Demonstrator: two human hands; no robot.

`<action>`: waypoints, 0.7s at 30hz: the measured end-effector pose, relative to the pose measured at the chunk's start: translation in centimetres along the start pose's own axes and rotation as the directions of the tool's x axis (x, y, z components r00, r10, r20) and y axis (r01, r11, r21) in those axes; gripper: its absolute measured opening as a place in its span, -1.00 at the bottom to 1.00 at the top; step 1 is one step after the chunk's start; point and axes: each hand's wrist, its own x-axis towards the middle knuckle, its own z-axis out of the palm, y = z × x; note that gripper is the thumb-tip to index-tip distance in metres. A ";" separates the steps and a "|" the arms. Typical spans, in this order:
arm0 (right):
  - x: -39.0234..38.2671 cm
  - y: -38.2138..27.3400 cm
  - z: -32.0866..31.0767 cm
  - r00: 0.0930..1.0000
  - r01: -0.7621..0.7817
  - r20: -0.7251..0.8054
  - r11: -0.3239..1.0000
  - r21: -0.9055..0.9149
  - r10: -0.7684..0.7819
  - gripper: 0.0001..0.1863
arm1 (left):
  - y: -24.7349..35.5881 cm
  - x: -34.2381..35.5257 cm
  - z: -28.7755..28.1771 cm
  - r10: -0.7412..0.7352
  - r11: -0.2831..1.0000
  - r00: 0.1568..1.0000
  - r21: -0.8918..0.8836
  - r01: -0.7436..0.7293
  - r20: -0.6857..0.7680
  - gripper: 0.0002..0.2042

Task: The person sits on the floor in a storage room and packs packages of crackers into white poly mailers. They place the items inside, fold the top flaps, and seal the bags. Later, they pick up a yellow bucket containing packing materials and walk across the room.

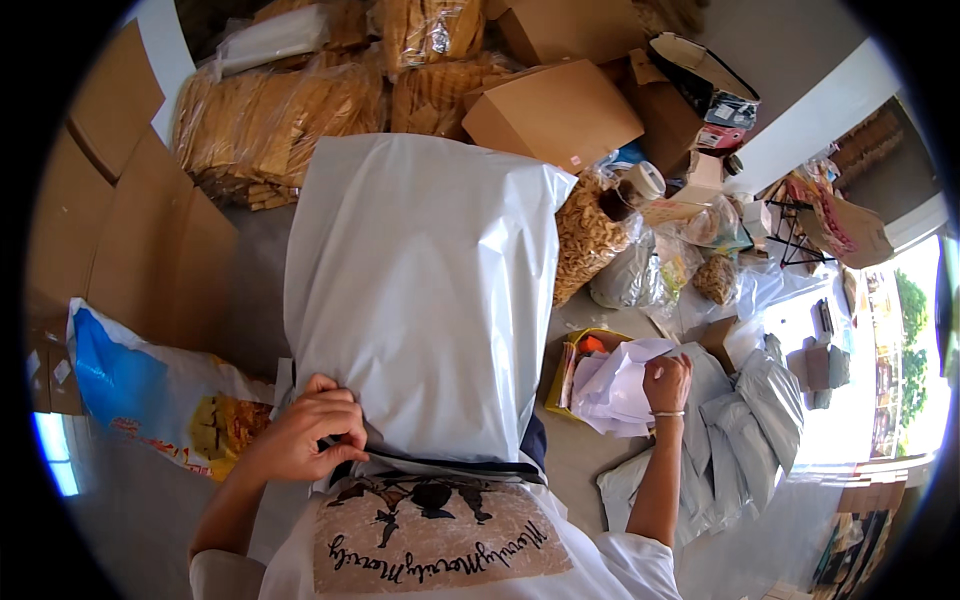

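A large grey plastic mailing bag [420,280] lies over my lap, bulging and smooth, with its dark-lined edge towards my body. My left hand [315,430] is closed at the near left corner of the bag, its fingers curled on that edge. Out to the right, my right hand [668,383] is closed in a pinch, beside loose white papers [615,395]. Whatever its fingers hold is too small to make out. The papers stick out of a yellow box [555,385], which also has something orange in it.
Several grey mailing bags [740,430] lie on the floor at the right. A blue and white printed sack [150,380] rests at the left, by tall cardboard boxes [140,220]. Wrapped brown bundles [280,130], a carton [555,110] and a bag of curled snacks [585,235] stand ahead.
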 end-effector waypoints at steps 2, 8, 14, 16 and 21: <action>-0.6 -2.8 -2.6 0.961 0.263 -0.136 0.951 0.163 -0.242 -0.66 | -0.2 0.1 0.0 0.023 1.000 1.000 -0.001 -0.023 0.016 -0.78; -4.1 -15.1 -12.4 0.639 0.106 0.214 0.359 0.927 -0.739 -0.45 | 0.0 -0.8 0.4 0.001 1.000 0.999 0.021 0.000 -0.033 -0.79; -8.3 -18.9 -10.2 0.752 0.303 -0.007 0.336 0.892 -0.659 -0.70 | 0.0 0.1 0.8 0.010 0.999 0.998 0.051 -0.006 -0.070 -0.78; -9.6 -18.9 -8.9 0.867 0.250 -0.077 0.295 0.922 -0.493 -0.83 | 0.1 0.2 1.1 -0.022 0.997 0.991 0.074 0.032 -0.134 -0.77; -10.1 -19.5 -8.4 0.978 0.055 0.030 0.396 0.917 -0.205 -0.84 | -0.3 0.8 3.5 0.013 0.959 0.942 0.271 0.084 -0.336 -0.79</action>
